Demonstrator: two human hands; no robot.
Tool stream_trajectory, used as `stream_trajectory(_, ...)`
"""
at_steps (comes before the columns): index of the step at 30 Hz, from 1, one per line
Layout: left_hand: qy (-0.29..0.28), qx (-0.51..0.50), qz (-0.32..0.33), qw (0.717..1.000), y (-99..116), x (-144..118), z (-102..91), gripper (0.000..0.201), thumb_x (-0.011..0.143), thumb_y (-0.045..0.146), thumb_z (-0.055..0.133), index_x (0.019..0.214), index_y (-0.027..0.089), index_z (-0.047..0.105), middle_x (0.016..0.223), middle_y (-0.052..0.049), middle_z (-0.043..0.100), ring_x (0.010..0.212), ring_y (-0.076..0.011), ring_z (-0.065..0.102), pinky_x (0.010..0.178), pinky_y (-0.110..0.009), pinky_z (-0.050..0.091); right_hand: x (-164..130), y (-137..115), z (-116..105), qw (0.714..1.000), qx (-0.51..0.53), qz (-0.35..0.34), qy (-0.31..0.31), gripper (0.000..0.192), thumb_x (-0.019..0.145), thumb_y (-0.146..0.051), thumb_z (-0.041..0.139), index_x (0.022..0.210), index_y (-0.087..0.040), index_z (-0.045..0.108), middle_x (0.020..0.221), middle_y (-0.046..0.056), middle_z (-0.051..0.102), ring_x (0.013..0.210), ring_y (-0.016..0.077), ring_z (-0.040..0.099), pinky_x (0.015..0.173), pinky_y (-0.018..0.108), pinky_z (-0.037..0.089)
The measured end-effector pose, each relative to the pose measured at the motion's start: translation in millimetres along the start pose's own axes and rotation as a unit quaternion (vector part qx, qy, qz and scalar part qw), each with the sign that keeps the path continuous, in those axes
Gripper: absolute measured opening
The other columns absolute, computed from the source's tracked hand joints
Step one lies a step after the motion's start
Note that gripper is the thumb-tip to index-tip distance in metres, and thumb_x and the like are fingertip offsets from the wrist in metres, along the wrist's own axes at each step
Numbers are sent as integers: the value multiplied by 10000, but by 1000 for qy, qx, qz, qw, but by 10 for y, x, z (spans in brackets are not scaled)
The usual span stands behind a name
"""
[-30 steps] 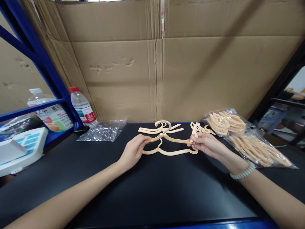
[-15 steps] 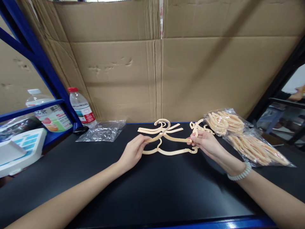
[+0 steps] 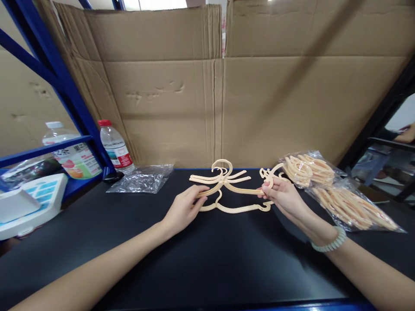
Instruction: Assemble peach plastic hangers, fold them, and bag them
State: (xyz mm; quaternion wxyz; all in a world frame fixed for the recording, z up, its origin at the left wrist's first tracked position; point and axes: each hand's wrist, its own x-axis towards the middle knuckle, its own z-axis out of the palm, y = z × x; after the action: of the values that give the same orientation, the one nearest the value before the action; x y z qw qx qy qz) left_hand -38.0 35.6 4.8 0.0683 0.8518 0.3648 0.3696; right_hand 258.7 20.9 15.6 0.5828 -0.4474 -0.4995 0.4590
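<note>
A cream-coloured clothes hanger [image 3: 241, 190] is held up between my two hands. My left hand [image 3: 184, 207] is closed on its left arm. At the hanger's right end, my right hand [image 3: 285, 196] pinches the tip together with a small curved hook piece [image 3: 271, 185], partly covered by the fingers. Just below lies another hanger [image 3: 236, 210] on the black table, with a hook-shaped end at its right. Behind the held hanger are more hanger parts [image 3: 241, 178], partly hidden. Several loose small curved pieces [image 3: 264, 172] lie beyond my right hand.
Two clear bags of cream pieces, one farther back [image 3: 298, 168] and one nearer [image 3: 353, 207], lie at right. A flat clear plastic bag [image 3: 141, 179], a red-capped bottle [image 3: 116, 149] and a white-and-blue device [image 3: 35, 198] are at left. Cardboard [image 3: 168, 99] stands behind the table.
The view has shifted slightly, so most things sit a little farther right. Both hands keep hold of the hanger; my left thumb and fingers are somewhat more spread along its arm.
</note>
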Motion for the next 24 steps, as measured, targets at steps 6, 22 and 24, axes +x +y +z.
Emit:
stream_trajectory(6,-14,28,37,999,30,1,-36,261,959,257,408,1177,200,540,1012,-66,659,872,-165,643,770,-279,518,-11,-8,18,1000,-1,-19,11,380,520,-397,844,634,-188,547,615,-5,597,559,146,593,536,271,460)
stream_trajectory(22,-85,100,-33,991,75,74,-190,321,966,275,361,1249,264,513,1092,-34,685,911,-201,670,740,-283,510,15,-13,-16,994,110,11,-2,253,663,-394,793,794,-219,666,883,8,632,747,132,573,715,274,494)
stream_trajectory(24,-94,145,-39,984,71,110,-263,292,965,284,360,1197,248,533,979,-34,695,807,-195,669,660,-267,487,64,-30,-93,992,124,12,0,234,686,-410,776,793,-219,693,904,6,629,731,118,553,676,246,493)
